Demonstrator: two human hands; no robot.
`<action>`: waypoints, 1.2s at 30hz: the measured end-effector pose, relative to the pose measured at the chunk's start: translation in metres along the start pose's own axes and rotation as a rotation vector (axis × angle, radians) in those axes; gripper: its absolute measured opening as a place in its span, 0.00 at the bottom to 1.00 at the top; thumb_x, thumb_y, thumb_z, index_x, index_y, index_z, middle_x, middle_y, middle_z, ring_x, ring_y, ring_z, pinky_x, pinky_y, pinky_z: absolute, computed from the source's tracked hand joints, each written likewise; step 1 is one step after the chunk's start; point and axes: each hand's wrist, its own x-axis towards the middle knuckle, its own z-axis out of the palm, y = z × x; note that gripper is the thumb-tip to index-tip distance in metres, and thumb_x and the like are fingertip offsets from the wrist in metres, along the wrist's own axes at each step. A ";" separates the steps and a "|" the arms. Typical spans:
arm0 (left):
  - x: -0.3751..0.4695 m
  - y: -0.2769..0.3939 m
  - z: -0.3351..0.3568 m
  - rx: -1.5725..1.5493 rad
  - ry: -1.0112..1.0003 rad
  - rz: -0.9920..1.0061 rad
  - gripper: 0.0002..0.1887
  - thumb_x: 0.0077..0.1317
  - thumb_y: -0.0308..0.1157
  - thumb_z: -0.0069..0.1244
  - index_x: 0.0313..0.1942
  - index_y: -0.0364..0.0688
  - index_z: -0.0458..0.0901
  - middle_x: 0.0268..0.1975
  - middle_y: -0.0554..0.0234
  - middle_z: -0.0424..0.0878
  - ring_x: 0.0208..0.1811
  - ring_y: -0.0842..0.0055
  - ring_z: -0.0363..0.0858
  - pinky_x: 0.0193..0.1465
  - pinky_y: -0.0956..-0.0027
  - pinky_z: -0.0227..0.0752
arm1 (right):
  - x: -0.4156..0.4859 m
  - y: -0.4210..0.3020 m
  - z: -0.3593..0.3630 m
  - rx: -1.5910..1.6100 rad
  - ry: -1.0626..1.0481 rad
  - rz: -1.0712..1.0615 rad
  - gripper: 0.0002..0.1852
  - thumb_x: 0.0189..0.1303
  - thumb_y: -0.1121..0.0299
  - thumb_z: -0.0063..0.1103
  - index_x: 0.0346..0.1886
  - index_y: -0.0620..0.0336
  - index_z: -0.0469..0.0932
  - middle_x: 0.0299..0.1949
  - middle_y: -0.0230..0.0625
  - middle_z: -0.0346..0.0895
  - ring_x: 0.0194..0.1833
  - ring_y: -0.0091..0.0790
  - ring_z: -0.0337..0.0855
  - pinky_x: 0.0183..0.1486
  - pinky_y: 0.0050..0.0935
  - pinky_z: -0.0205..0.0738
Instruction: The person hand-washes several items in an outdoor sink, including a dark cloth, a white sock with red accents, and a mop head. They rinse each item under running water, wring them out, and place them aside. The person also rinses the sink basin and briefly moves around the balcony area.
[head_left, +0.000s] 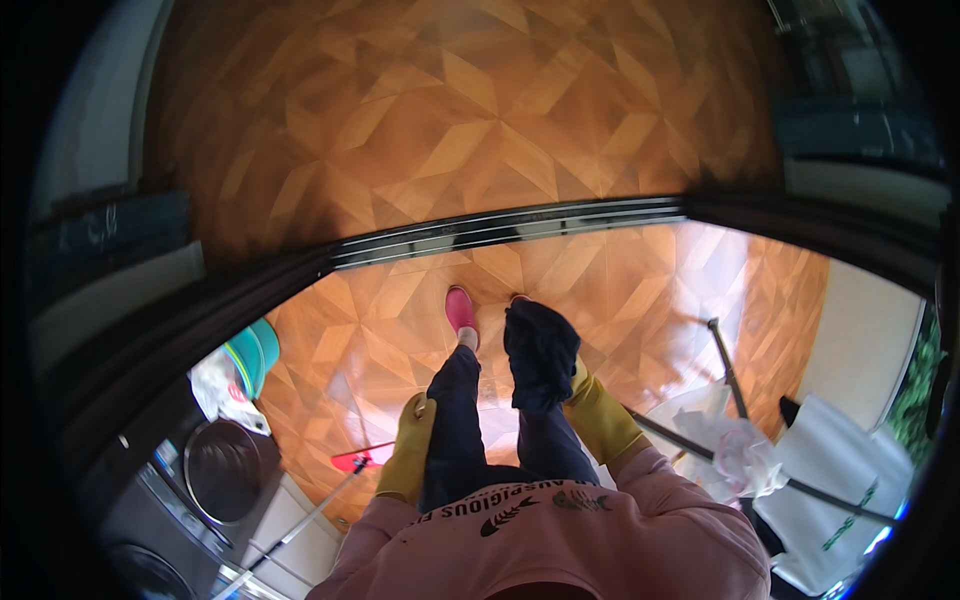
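A yellow rubber glove covers each of my hands. My right hand grips a bunched dark cloth, which hangs in front of my right leg and hides the fingers and most of that shoe. Beside my left thigh hangs my left hand; no object shows in it, and how far its fingers are closed is unclear. A pink shoe on my left foot rests on the patterned wooden floor.
Ahead runs a sliding-door track. To the left are a teal bucket, a front-loading washing machine and a long-handled tool with a red head. Dark poles, plastic bags and a white sheet-like item stand at right.
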 end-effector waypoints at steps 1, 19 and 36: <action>-0.008 -0.003 -0.012 -0.055 0.019 0.042 0.27 0.75 0.42 0.63 0.64 0.31 0.82 0.55 0.51 0.89 0.58 0.68 0.86 0.60 0.64 0.80 | 0.011 -0.024 0.005 0.044 -0.156 0.037 0.31 0.77 0.48 0.62 0.71 0.63 0.76 0.53 0.39 0.88 0.40 0.32 0.85 0.41 0.32 0.81; -0.331 -0.288 0.151 -0.713 0.532 -0.486 0.23 0.73 0.50 0.61 0.55 0.38 0.91 0.47 0.56 0.94 0.48 0.70 0.90 0.54 0.61 0.83 | -0.072 -0.076 0.167 -0.423 -0.939 0.846 0.31 0.76 0.38 0.55 0.62 0.56 0.80 0.44 0.36 0.85 0.33 0.35 0.78 0.37 0.39 0.74; -0.393 -0.393 -0.145 -1.445 0.996 -0.331 0.29 0.78 0.49 0.56 0.68 0.35 0.80 0.65 0.49 0.86 0.67 0.66 0.82 0.71 0.62 0.73 | -0.421 0.196 0.479 -1.004 -1.688 0.925 0.25 0.77 0.42 0.55 0.57 0.54 0.81 0.48 0.40 0.84 0.44 0.41 0.82 0.49 0.47 0.78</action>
